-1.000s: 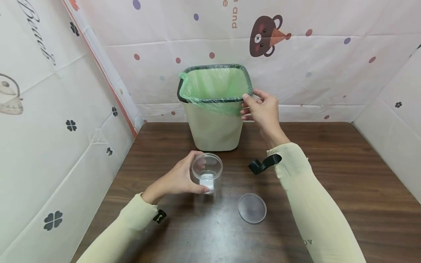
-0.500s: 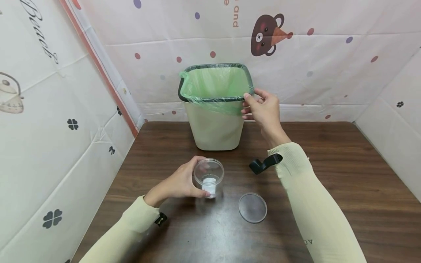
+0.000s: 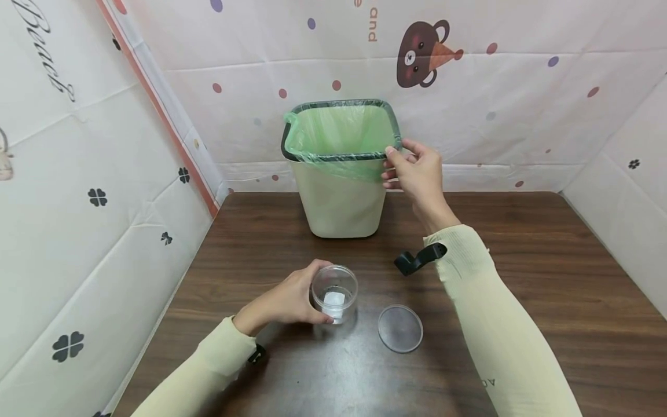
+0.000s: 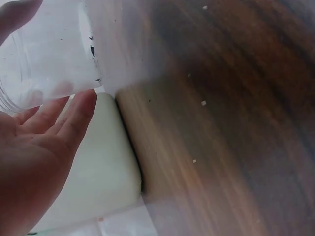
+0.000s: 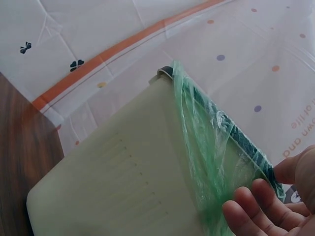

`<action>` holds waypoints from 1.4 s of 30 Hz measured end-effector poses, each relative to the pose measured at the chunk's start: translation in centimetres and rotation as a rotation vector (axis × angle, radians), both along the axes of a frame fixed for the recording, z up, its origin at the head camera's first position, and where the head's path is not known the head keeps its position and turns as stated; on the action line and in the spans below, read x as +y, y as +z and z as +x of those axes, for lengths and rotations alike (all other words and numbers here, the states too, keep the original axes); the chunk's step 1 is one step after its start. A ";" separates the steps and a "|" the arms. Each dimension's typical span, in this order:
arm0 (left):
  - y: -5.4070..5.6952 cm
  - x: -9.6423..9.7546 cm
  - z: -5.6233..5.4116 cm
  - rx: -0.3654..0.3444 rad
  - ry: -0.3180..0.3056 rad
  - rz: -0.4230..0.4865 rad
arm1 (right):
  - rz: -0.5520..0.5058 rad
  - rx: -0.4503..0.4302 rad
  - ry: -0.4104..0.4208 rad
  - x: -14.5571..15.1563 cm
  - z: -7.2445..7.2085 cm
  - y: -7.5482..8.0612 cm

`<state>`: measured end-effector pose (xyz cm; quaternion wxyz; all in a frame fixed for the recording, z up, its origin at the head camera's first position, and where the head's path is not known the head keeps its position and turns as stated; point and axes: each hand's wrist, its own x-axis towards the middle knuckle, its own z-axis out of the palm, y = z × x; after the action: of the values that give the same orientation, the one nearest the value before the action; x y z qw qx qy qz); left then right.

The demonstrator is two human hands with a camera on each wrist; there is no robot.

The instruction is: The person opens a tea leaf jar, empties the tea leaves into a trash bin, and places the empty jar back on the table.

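Observation:
My left hand (image 3: 294,295) grips a clear round plastic jar (image 3: 336,284) from its left side, thumb in front and fingers behind. The jar's lidless mouth faces up, and a white patch (image 3: 333,301) shows low on it. In the left wrist view, fingers (image 4: 81,110) curve against the clear wall of the jar (image 4: 54,54). My right hand (image 3: 419,174) pinches the dark rim of a beige trash can (image 3: 341,200) at its front right corner. A green bag (image 3: 341,130) lines the can and folds over the rim; the right wrist view shows my thumb (image 5: 290,167) on that edge.
A clear round lid (image 3: 400,328) lies flat on the brown wooden table (image 3: 495,260), right of the jar. Printed white cloth (image 3: 495,116) hangs behind the trash can and along both sides. A black strap (image 3: 419,259) juts from the right wrist.
My left hand has brought the jar down and slightly right, nearer to me and away from the trash can. My right hand stays at the rim.

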<state>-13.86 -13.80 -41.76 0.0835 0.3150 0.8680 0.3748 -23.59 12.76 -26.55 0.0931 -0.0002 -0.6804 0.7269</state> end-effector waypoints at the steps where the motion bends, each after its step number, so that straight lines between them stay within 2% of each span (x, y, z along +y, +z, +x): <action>1: -0.1 0.1 0.0 0.004 -0.002 -0.006 | 0.000 0.001 -0.001 0.0 0.0 0.0; 11: -1.5 0.6 0.2 0.013 -0.014 -0.060 | 0.025 0.041 -0.008 0.0 0.1 -0.3; 26: -2.1 1.0 0.6 0.037 -0.041 -0.040 | 0.058 0.040 -0.038 0.1 0.0 -0.4; 35: -1.7 0.6 1.2 0.027 -0.035 -0.058 | 0.303 0.187 -0.057 -0.3 1.0 -2.0; 42: -0.1 0.5 2.2 -0.001 0.065 -0.095 | 0.510 0.273 -0.096 -0.5 2.6 -2.7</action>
<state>-11.64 -13.27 -41.90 0.0865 0.2821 0.8945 0.3358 -21.01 12.26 -29.24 0.2150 0.0889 -0.8216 0.5205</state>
